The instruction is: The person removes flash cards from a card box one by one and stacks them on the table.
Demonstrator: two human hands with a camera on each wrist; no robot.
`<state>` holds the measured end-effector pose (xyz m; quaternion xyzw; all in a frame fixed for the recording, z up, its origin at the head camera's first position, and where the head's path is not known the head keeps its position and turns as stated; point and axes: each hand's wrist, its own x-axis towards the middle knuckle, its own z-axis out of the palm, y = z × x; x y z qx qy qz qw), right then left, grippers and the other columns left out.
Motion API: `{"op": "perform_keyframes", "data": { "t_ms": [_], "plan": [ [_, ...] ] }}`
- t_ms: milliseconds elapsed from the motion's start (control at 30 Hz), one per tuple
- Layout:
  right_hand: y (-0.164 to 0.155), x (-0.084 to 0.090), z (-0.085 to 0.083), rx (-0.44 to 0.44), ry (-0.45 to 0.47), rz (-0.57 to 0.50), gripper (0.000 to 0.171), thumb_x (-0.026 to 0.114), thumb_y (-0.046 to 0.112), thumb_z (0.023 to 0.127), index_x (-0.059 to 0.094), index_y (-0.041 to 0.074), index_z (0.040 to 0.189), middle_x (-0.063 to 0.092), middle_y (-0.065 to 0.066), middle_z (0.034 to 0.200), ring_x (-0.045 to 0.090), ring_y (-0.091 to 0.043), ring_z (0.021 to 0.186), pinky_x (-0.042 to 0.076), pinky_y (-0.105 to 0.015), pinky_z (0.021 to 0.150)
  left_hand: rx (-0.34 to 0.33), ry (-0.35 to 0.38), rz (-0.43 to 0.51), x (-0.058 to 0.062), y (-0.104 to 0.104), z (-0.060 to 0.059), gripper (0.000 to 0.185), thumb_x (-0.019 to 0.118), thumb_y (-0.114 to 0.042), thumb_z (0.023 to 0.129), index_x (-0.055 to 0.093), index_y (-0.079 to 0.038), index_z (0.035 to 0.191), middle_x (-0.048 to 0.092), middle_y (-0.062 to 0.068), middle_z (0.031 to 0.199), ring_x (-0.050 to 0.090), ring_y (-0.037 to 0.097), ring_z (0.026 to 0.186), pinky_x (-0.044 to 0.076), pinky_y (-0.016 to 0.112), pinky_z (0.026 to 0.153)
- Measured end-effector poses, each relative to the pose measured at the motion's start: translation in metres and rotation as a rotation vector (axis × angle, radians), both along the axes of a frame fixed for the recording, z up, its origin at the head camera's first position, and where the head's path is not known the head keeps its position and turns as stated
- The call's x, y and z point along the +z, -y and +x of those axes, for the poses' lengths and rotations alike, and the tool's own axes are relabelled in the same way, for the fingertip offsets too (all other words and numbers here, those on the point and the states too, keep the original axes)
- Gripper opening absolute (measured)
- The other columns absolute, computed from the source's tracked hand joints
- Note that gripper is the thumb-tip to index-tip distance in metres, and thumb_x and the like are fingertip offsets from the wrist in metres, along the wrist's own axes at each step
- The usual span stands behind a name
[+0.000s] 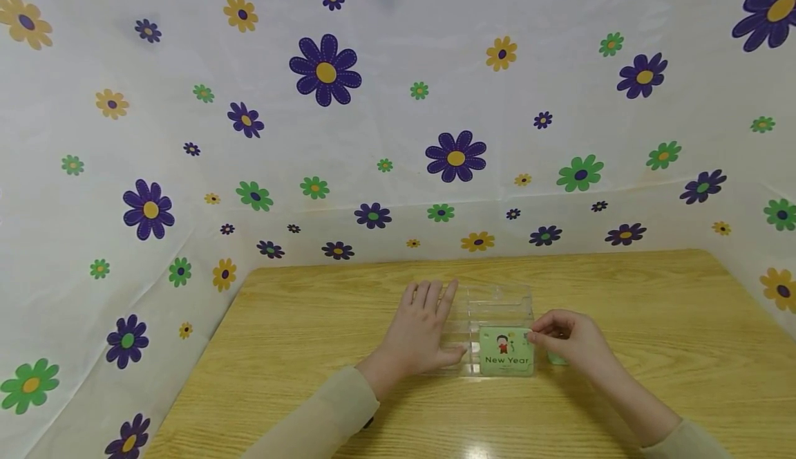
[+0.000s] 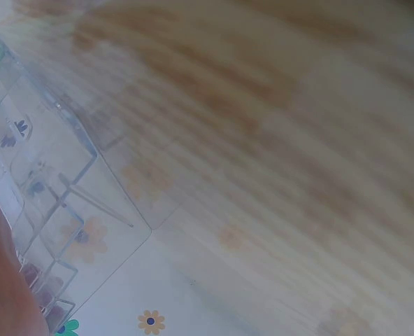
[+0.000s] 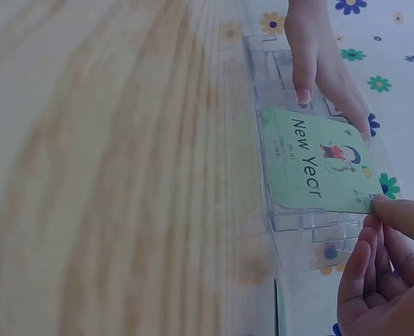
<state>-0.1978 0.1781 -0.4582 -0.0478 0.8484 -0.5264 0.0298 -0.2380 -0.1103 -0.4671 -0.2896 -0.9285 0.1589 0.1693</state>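
Observation:
A clear plastic holder [image 1: 499, 296] with stepped compartments stands on the table. My left hand [image 1: 419, 331] rests on its left part, fingers spread and pointing away. In the right wrist view, my right hand [image 3: 392, 273] pinches the corner of a green "New Year" card [image 3: 319, 164] between thumb and fingertips. The card leans in the front right compartment, its printed face toward me, with a small figure in red above the words. Another green piece [image 1: 555, 358] lies on the table, partly hidden beneath my right hand.
The wooden table [image 1: 298, 348] meets a white cloth backdrop [image 1: 385, 134] printed with purple, green and yellow flowers, which rises at the back and both sides. In the left wrist view, the holder's transparent edges [image 2: 74, 133] show beside the left hand.

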Motion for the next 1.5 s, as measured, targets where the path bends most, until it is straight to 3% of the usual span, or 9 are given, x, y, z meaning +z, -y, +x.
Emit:
{"op": "perform_keyframes", "data": {
  "t_ms": [1133, 1500],
  "plan": [
    [-0.0013, 0.0022, -0.0026, -0.01, -0.054, 0.028, 0.015, 0.076, 0.012, 0.097, 0.08, -0.001, 0.105, 0.078, -0.011, 0.101, 0.062, -0.003, 0.079, 0.053, -0.022, 0.071, 0.009, -0.008, -0.014, -0.0029, 0.0002, -0.0005, 0.113, 0.046, -0.086, 0.089, 0.019, -0.011, 0.169, 0.049, 0.009, 0.139, 0.05, 0.026, 0.127, 0.039, 0.047, 0.115],
    [-0.0023, -0.0003, -0.0046, -0.005, -0.067, -0.01, 0.016, 0.074, 0.012, 0.099, 0.079, -0.001, 0.107, 0.077, -0.013, 0.106, 0.062, -0.001, 0.081, 0.054, -0.022, 0.072, 0.003, -0.014, -0.01, -0.0021, 0.0006, -0.0008, 0.113, 0.046, -0.085, 0.089, 0.021, -0.01, 0.169, 0.05, 0.009, 0.141, 0.051, 0.026, 0.129, 0.039, 0.048, 0.116]
  ]
}}
